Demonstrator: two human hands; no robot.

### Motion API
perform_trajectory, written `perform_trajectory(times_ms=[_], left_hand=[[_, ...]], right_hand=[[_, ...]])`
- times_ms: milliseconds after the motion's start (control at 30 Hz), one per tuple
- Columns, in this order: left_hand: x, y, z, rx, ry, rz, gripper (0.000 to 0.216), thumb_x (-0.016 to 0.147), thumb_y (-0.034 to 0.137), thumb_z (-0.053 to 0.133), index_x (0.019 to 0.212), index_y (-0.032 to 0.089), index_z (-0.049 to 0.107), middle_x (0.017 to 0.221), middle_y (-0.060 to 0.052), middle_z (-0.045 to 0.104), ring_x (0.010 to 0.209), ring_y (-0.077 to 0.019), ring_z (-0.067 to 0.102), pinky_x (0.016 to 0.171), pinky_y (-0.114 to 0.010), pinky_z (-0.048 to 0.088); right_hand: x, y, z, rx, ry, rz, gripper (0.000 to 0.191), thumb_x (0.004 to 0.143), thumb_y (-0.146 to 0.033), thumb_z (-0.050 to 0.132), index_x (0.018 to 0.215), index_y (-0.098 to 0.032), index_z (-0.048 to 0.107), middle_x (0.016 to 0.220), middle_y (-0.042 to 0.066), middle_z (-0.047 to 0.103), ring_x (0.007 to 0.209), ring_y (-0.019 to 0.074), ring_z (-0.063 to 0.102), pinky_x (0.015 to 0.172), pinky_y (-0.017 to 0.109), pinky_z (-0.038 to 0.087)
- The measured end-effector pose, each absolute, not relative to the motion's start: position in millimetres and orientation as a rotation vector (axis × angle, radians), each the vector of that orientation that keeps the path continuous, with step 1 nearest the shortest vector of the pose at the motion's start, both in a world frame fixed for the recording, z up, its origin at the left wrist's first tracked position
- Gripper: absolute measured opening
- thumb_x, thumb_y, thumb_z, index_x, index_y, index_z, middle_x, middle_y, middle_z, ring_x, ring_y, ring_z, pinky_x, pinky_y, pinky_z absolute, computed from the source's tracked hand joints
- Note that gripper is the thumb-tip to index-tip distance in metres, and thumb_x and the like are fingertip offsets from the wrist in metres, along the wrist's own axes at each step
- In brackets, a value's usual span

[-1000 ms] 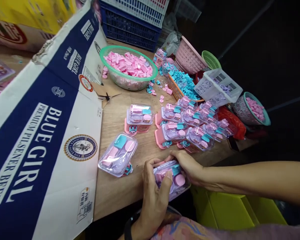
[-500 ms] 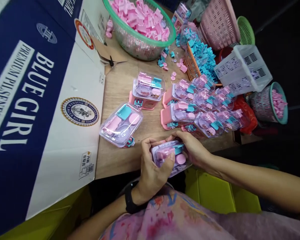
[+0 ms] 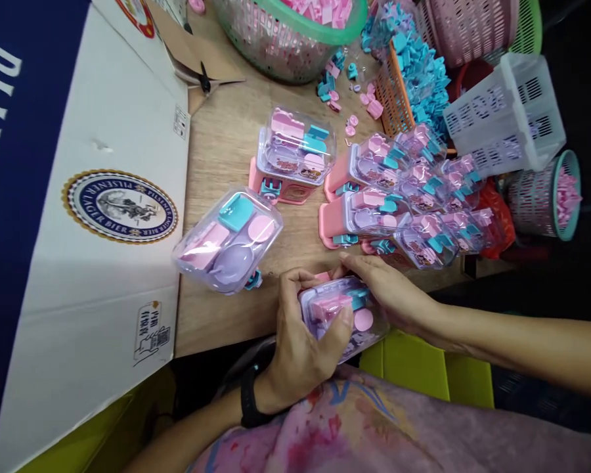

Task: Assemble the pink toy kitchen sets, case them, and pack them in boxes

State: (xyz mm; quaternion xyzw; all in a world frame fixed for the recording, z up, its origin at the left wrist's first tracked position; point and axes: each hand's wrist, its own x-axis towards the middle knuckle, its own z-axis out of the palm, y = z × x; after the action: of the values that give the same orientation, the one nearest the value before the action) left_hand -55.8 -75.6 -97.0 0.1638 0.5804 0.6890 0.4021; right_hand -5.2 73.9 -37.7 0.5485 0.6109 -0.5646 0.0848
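At the table's near edge I hold a toy playset with a clear domed cover (image 3: 332, 307); pink, teal and purple pieces show through it. My left hand (image 3: 303, 341) is closed round its left side, thumb pressed on top of the cover. My right hand (image 3: 387, 286) grips the far right side, its fingers partly hidden behind the toy. Left of my hands another covered playset (image 3: 231, 240) lies tilted on the table. Beyond it a similar playset (image 3: 295, 154) stands on a pink base. Several more covered playsets (image 3: 379, 213) stand in close rows to the right.
A large printed carton (image 3: 123, 282) walls off the left side, scissors (image 3: 207, 82) by its flap. At the back are a green-rimmed basket (image 3: 285, 46) of pink parts, an orange basket (image 3: 393, 98) of teal parts and a white crate (image 3: 507, 118). Loose pieces (image 3: 352, 125) lie between.
The head view has shifted closer and lower, so the carton and baskets sit differently in the frame. Both hands keep their hold on the same playset, which has barely moved.
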Motion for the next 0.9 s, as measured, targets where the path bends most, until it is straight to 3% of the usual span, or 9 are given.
perform_trajectory(times_ms=[167, 467, 633, 767, 900], left_hand=[[-57, -76, -100, 0.429, 1.43, 1.745, 0.046, 0.087, 0.036, 0.074, 0.12, 0.023, 0.043, 0.115, -0.008, 0.058, 0.104, -0.0231, 0.062, 0.095, -0.039, 0.051], [-59, -73, -104, 0.469, 1.43, 1.819, 0.034, 0.087, 0.035, 0.071, 0.101, 0.023, 0.043, 0.1, -0.003, 0.051, 0.101, -0.0218, 0.058, 0.088, -0.034, 0.05], [-58, -72, -104, 0.426, 1.401, 1.86, 0.034, 0.087, 0.035, 0.071, 0.104, 0.023, 0.045, 0.102, -0.004, 0.055, 0.1, -0.0212, 0.062, 0.086, -0.033, 0.05], [-59, -71, -107, 0.452, 1.485, 1.885, 0.037, 0.089, 0.039, 0.071, 0.112, 0.022, 0.048, 0.105, -0.005, 0.06, 0.096, -0.0203, 0.062, 0.085, -0.032, 0.05], [-66, -69, -116, 0.387, 1.615, 1.957, 0.039, 0.091, 0.048, 0.069, 0.114, 0.023, 0.049, 0.099, -0.002, 0.057, 0.086, -0.0168, 0.058, 0.076, -0.027, 0.048]], right_hand=[[-7, 76, -41, 1.639, 1.808, -1.667, 0.045, 0.091, -0.056, 0.058, 0.068, -0.019, 0.065, 0.072, 0.004, 0.066, 0.068, 0.0181, 0.057, 0.064, 0.028, 0.043], [-9, 79, -49, 1.565, 2.102, -1.294, 0.037, 0.087, -0.033, 0.05, 0.059, -0.018, 0.067, 0.061, 0.002, 0.062, 0.059, 0.0169, 0.051, 0.057, 0.028, 0.036], [-16, 79, -45, 1.595, 2.04, -1.412, 0.034, 0.087, -0.03, 0.053, 0.058, -0.018, 0.065, 0.057, 0.001, 0.06, 0.055, 0.0154, 0.047, 0.056, 0.028, 0.035], [-17, 82, -46, 1.565, 1.966, -1.696, 0.05, 0.099, -0.046, 0.049, 0.064, -0.017, 0.071, 0.077, 0.007, 0.073, 0.073, 0.0189, 0.064, 0.074, 0.027, 0.048], [7, 70, -52, 1.46, 2.044, -2.19, 0.056, 0.103, -0.063, 0.045, 0.107, -0.017, 0.077, 0.121, 0.01, 0.075, 0.114, 0.0237, 0.068, 0.103, 0.033, 0.05]])
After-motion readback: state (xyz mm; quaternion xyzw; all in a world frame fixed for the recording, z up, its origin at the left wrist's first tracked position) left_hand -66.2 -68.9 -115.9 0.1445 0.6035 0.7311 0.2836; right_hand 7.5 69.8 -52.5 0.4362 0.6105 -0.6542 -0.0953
